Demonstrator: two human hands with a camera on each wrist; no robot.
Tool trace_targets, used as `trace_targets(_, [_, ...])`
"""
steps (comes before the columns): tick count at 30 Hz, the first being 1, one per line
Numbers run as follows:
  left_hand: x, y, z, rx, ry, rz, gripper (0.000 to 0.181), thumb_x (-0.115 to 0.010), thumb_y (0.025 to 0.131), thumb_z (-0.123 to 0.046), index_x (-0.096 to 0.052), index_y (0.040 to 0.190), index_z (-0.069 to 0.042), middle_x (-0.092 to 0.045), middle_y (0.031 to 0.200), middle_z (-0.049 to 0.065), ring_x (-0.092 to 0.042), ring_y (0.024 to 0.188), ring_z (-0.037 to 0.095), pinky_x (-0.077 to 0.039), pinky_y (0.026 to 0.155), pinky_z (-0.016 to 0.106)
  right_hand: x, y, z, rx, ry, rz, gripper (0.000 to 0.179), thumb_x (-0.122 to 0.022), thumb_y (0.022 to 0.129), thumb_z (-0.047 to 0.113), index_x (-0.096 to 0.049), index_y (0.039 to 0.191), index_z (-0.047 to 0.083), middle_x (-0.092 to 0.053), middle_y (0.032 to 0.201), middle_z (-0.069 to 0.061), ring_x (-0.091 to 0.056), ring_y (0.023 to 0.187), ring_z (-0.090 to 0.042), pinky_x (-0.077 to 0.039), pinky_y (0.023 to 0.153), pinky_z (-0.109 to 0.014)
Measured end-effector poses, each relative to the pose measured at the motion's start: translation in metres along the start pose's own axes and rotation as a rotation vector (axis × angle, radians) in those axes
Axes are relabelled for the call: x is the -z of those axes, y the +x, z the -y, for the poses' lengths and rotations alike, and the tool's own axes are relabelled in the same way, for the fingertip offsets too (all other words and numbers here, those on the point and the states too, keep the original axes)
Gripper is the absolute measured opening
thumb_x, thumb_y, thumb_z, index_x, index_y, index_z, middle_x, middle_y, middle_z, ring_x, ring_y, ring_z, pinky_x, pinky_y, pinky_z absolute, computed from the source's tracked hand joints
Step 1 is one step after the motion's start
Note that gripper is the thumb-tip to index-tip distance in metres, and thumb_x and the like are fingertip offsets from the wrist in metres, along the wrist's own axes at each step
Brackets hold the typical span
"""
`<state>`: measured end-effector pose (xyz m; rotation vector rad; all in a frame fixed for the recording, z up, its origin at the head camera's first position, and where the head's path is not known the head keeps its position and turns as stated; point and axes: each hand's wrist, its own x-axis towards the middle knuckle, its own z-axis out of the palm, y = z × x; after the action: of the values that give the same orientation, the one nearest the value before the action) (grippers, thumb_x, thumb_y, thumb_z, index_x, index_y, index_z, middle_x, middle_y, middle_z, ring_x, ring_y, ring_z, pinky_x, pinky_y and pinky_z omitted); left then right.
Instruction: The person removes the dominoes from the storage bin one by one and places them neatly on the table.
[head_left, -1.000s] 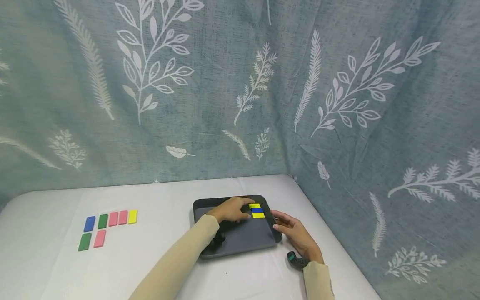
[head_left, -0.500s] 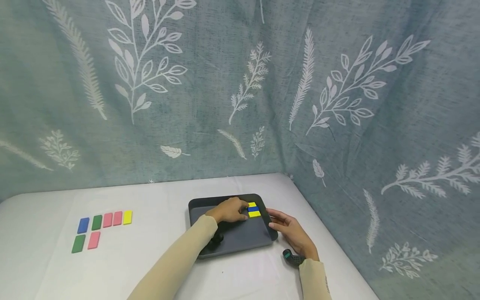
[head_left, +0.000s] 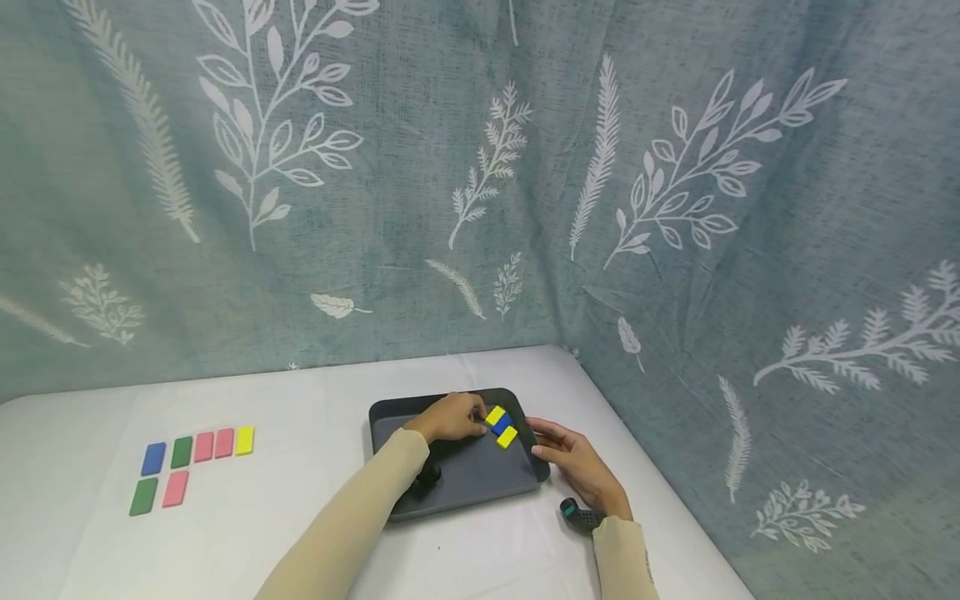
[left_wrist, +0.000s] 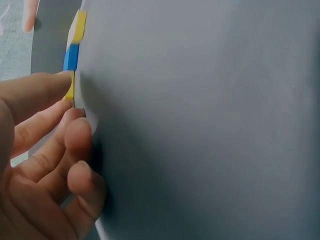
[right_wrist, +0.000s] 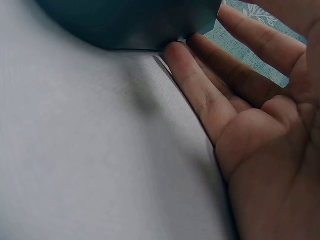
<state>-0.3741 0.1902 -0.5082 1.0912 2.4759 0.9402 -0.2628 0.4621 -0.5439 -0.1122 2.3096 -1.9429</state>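
Observation:
In the head view a dark grey tray [head_left: 465, 498] lies on the white table. Inside, near its right wall, sit a yellow block [head_left: 495, 416], a blue block [head_left: 502, 425] and another yellow block [head_left: 507, 437], standing askew in a slanting row. My left hand [head_left: 451, 417] reaches over the tray and pinches the far yellow block [left_wrist: 70, 91] between thumb and finger; the other fingers curl loosely below. My right hand [head_left: 581, 463] rests its fingertips on the tray's outer right side, fingers fairly straight, as the right wrist view also shows at the tray wall [right_wrist: 130, 25].
Left of the tray, flat blocks lie in two rows: blue [head_left: 153, 458], green [head_left: 182, 452], pink [head_left: 203, 447] and yellow [head_left: 245, 440] among them. A leaf-patterned curtain [head_left: 420, 208] hangs behind the table and along its right side.
The three blocks in the tray have turned from a neat aligned group to a slanted, staggered row. My left hand's fingers have closed in on them. My right hand stays at the tray.

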Motion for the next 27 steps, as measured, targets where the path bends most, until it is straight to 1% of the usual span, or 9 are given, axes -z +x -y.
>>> trace_targets(4, [-0.0004, 0.0001, -0.0036, -0.005, -0.021, 0.008, 0.015, -0.075, 0.097, -0.020, -0.070, 0.108, -0.011, -0.063, 0.085, -0.002, -0.056, 0.068, 0.013, -0.048, 0.066, 0.032, 0.0003, -0.0012, 0.0012, 0.002, 0.004, -0.012, 0.058, -0.077, 0.094, 0.015, -0.056, 0.148, 0.011, -0.050, 0.153, -0.009, -0.050, 0.137, -0.030, -0.047, 0.104, -0.027])
trace_targets(8, [-0.0020, 0.0020, -0.0037, 0.010, -0.018, 0.004, 0.037, -0.074, 0.097, -0.022, -0.063, 0.130, -0.008, -0.062, 0.085, -0.002, -0.057, 0.071, 0.012, -0.049, 0.069, 0.032, -0.0009, -0.0017, 0.0011, 0.006, 0.007, -0.011, 0.056, -0.076, 0.095, 0.012, -0.056, 0.148, 0.010, -0.051, 0.152, -0.010, -0.051, 0.136, -0.030, -0.047, 0.104, -0.029])
trace_targets(12, [-0.0024, 0.0041, -0.0031, 0.021, -0.004, 0.017, 0.059, -0.074, 0.098, -0.025, -0.051, 0.150, -0.012, -0.064, 0.091, 0.000, -0.059, 0.076, 0.014, -0.050, 0.073, 0.034, -0.0033, -0.0013, 0.0007, 0.001, 0.001, -0.008, 0.056, -0.076, 0.095, 0.013, -0.056, 0.147, 0.012, -0.051, 0.152, -0.009, -0.052, 0.135, -0.029, -0.047, 0.105, -0.030])
trace_targets(14, [-0.0013, 0.0045, -0.0033, 0.028, 0.013, 0.033, 0.062, -0.074, 0.097, -0.027, -0.049, 0.153, -0.014, -0.068, 0.107, 0.004, -0.061, 0.085, 0.016, -0.051, 0.080, 0.037, -0.0039, -0.0005, -0.0002, 0.001, 0.000, -0.003, 0.056, -0.076, 0.095, 0.013, -0.057, 0.147, 0.012, -0.051, 0.152, -0.009, -0.052, 0.135, -0.029, -0.047, 0.105, -0.031])
trace_targets(16, [0.0004, 0.0042, -0.0046, 0.037, 0.033, 0.048, 0.063, -0.075, 0.097, -0.028, -0.049, 0.153, -0.014, -0.066, 0.127, 0.008, -0.064, 0.102, 0.020, -0.051, 0.091, 0.041, -0.0040, 0.0005, -0.0009, 0.003, 0.000, 0.003, 0.056, -0.076, 0.095, 0.013, -0.056, 0.147, 0.012, -0.051, 0.152, -0.009, -0.052, 0.135, -0.029, -0.047, 0.105, -0.031])
trace_targets(19, [0.0012, 0.0048, -0.0070, 0.047, 0.082, 0.054, 0.061, -0.076, 0.096, -0.030, -0.053, 0.150, -0.013, -0.062, 0.139, 0.008, -0.061, 0.113, 0.021, -0.047, 0.102, 0.045, -0.0033, 0.0014, -0.0018, 0.009, -0.002, 0.013, 0.057, -0.077, 0.094, 0.014, -0.056, 0.148, 0.012, -0.051, 0.152, -0.009, -0.051, 0.136, -0.028, -0.046, 0.106, -0.030])
trace_targets(22, [0.0008, 0.0062, -0.0083, 0.044, 0.096, 0.046, 0.055, -0.078, 0.094, -0.028, -0.058, 0.143, -0.012, -0.068, 0.116, 0.005, -0.063, 0.098, 0.020, -0.050, 0.094, 0.043, -0.0023, 0.0013, -0.0011, 0.013, -0.003, 0.014, 0.057, -0.077, 0.094, 0.014, -0.056, 0.147, 0.012, -0.051, 0.152, -0.009, -0.051, 0.137, -0.028, -0.046, 0.106, -0.029])
trace_targets(26, [0.0003, 0.0080, -0.0078, 0.039, 0.055, 0.041, 0.048, -0.081, 0.092, -0.025, -0.063, 0.134, -0.010, -0.062, 0.090, -0.001, -0.057, 0.077, 0.014, -0.049, 0.073, 0.033, 0.0001, 0.0004, -0.0004, 0.015, -0.005, 0.011, 0.057, -0.077, 0.094, 0.014, -0.056, 0.147, 0.012, -0.051, 0.152, -0.009, -0.051, 0.136, -0.028, -0.046, 0.105, -0.029])
trace_targets(27, [0.0004, 0.0084, -0.0076, 0.037, 0.042, 0.042, 0.048, -0.082, 0.091, -0.025, -0.063, 0.132, -0.009, -0.061, 0.088, -0.002, -0.056, 0.074, 0.013, -0.048, 0.070, 0.031, 0.0008, -0.0002, -0.0002, 0.014, -0.003, 0.007, 0.057, -0.077, 0.094, 0.014, -0.056, 0.147, 0.012, -0.051, 0.152, -0.009, -0.051, 0.136, -0.028, -0.046, 0.105, -0.029])
